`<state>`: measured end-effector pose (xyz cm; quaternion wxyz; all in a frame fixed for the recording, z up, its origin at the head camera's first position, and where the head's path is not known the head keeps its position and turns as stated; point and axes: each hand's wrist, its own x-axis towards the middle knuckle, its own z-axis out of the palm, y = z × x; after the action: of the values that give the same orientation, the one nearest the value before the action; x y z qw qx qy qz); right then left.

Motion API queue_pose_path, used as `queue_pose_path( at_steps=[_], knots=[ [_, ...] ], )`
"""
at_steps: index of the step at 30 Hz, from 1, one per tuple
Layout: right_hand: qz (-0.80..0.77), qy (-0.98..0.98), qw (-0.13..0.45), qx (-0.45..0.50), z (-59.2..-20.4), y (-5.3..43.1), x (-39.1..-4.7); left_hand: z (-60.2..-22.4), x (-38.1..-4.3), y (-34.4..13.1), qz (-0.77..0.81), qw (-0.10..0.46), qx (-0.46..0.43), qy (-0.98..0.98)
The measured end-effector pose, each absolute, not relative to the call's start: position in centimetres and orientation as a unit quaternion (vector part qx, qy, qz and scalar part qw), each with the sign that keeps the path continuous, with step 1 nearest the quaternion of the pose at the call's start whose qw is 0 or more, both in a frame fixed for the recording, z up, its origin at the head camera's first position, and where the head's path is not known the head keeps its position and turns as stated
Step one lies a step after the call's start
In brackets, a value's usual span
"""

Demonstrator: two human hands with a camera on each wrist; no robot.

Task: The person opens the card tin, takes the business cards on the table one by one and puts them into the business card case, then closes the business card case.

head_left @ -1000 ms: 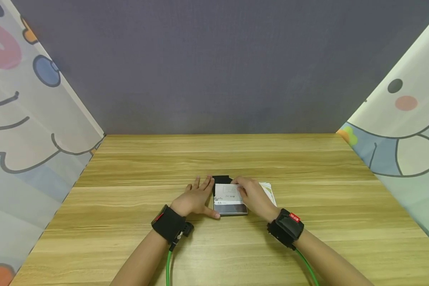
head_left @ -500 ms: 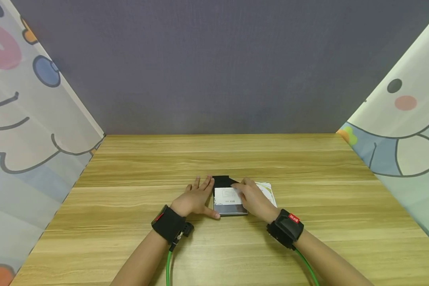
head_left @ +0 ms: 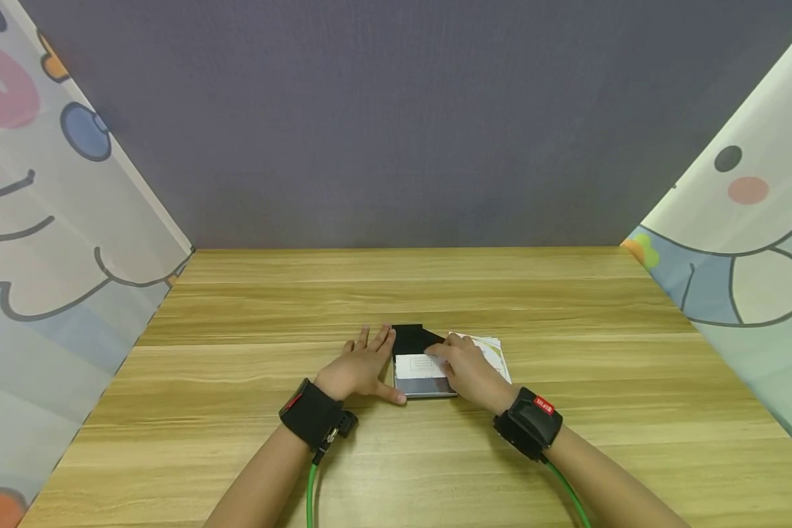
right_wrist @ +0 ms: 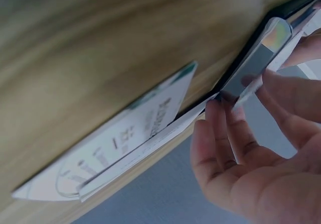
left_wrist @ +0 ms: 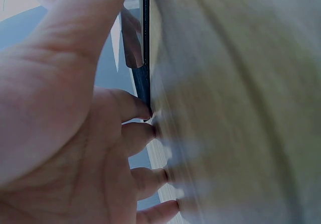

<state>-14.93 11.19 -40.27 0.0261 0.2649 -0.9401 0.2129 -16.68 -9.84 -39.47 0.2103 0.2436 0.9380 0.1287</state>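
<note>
The holder (head_left: 408, 336), black with a glossy grey strip (head_left: 425, 387) along its near side, lies flat on the worktop (head_left: 251, 315), about midway between the left and right edges and well short of the far edge. A white card (head_left: 411, 364) with faint print lies on the holder, its near side meeting the grey strip; the black surface shows beyond its far side.

Right hand (head_left: 470, 370): fingers bent, pinching the card towards its right side. The grip is narrow, with only the card in it; exact fingertip contact is partly hidden. The remaining fingers are curled beneath the palm, close to the holder's right side, as the right wrist view shows.

Left hand (head_left: 354, 370): fingers straight and spread, fingertips down on the worktop, no object gripped. The index fingertip touches the holder near its far left corner, and the thumb lies at its near left corner.

Several loose cards (head_left: 497, 352), white with green detail, lie overlapping on the worktop just right of the holder, partly behind the right hand.

A dark grey panel (head_left: 396, 132) stands along the worktop's far edge. Each wrist carries a black strap with a green cable.
</note>
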Motion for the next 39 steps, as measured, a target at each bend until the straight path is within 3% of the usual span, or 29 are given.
queue_pose_path(
  at_steps=[10,25,39],
  knots=[
    [0.180,-0.943,0.026,0.278,-40.4,11.3,-14.7,-39.5,-16.6,-9.8,0.133,0.205,0.246,0.938],
    [0.231,-0.957,-0.005,0.174,-39.8,13.6,-15.1,-39.6,-16.7,-9.9,0.142,0.207,0.246,0.936],
    [0.191,-0.972,-0.005,0.137,-39.9,15.8,-15.8,-39.6,-16.7,-9.9,0.135,0.210,0.243,0.937]
  ],
)
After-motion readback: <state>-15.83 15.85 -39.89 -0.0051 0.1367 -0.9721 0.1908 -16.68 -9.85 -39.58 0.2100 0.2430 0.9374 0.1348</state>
